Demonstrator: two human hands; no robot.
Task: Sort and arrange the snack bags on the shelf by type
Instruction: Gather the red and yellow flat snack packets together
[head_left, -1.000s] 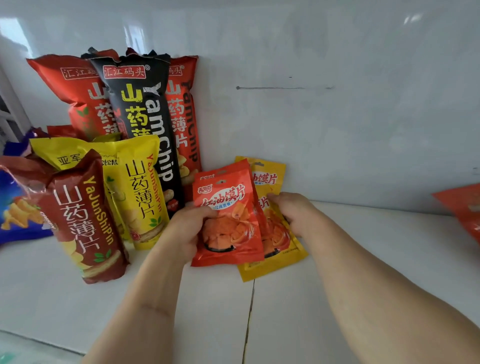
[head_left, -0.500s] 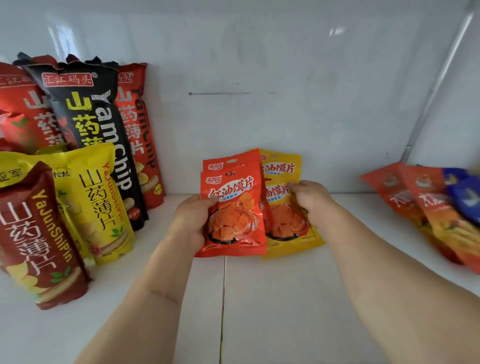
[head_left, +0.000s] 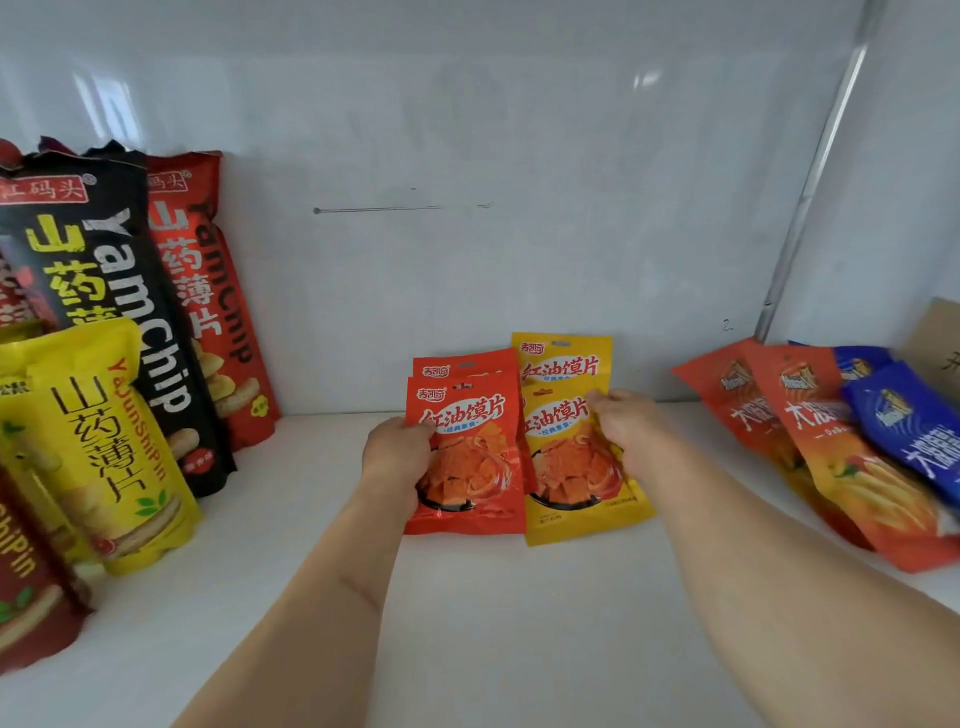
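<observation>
The white shelf is seen from above, with snack bags grouped along its back wall. At the left, tall yam chip bags are stood up: a black bag, a red bag just behind it, and a yellow bag in front. At the right, orange bags and a blue bag are laid overlapping one another, leaning toward the corner.

In the middle, the smaller packets are held upright against the wall. The red packets, one behind the other, are gripped at their left edge by the left hand, with the thumb across the front. The yellow packets, also stacked in a pair, are touching the red ones and are gripped at their right edge by the right hand, fingers curled over the front.

The step in hand is judged to be the placing of this middle group, colour beside colour. Next, the packets would need to be squared up and leaned securely on the wall before being released, since thin packets are likely to slide flat.
</observation>
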